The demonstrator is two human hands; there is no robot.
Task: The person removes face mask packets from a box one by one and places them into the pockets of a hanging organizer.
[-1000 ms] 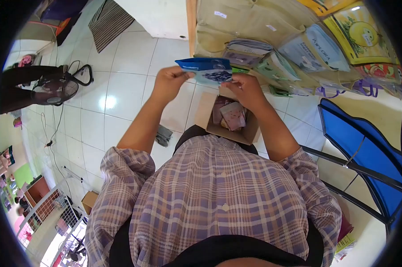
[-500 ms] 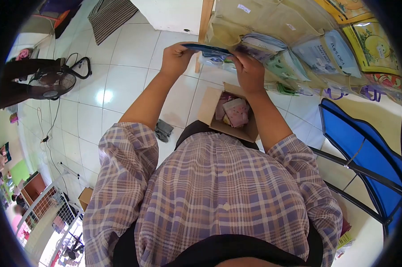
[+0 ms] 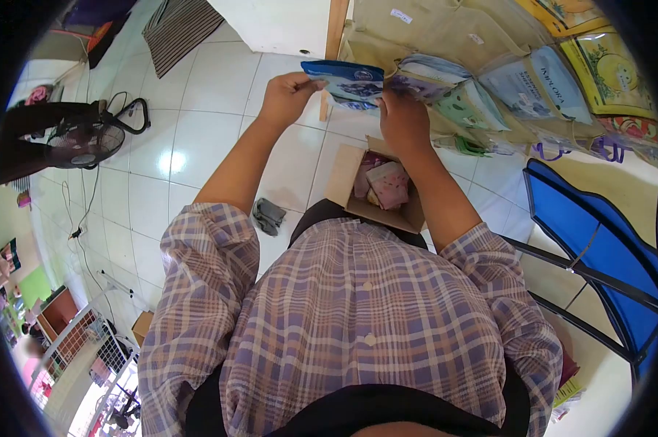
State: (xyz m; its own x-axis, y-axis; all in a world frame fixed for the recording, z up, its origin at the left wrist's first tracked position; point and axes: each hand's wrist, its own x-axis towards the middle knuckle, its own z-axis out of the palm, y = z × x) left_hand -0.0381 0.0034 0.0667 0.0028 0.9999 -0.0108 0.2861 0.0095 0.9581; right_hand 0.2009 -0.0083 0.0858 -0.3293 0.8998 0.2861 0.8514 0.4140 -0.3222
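A flat blue sachet packet [image 3: 347, 81], printed with a picture and a round logo, is held up between my two hands. My left hand [image 3: 287, 98] pinches its left edge, and my right hand [image 3: 404, 116] grips its right edge. Right of the packet hangs a beige pocket organizer [image 3: 435, 29] with sachets in its clear pockets, among them a green one [image 3: 471, 108] and a pale blue IMPLORA packet [image 3: 539, 89]. Below my right hand stands an open cardboard box [image 3: 343, 175] with pink packets [image 3: 387, 182] inside.
A blue folding panel on a black frame [image 3: 591, 233] stands at the right. At the left are a fan [image 3: 87, 138] and a cable on the white tiled floor [image 3: 212, 109]. A grey cloth [image 3: 268, 216] lies near my body. A person [image 3: 34, 360] is far off at lower left.
The blue packet has tipped from nearly edge-on to showing its printed face toward me. Both hands keep hold of it and have shifted only slightly.
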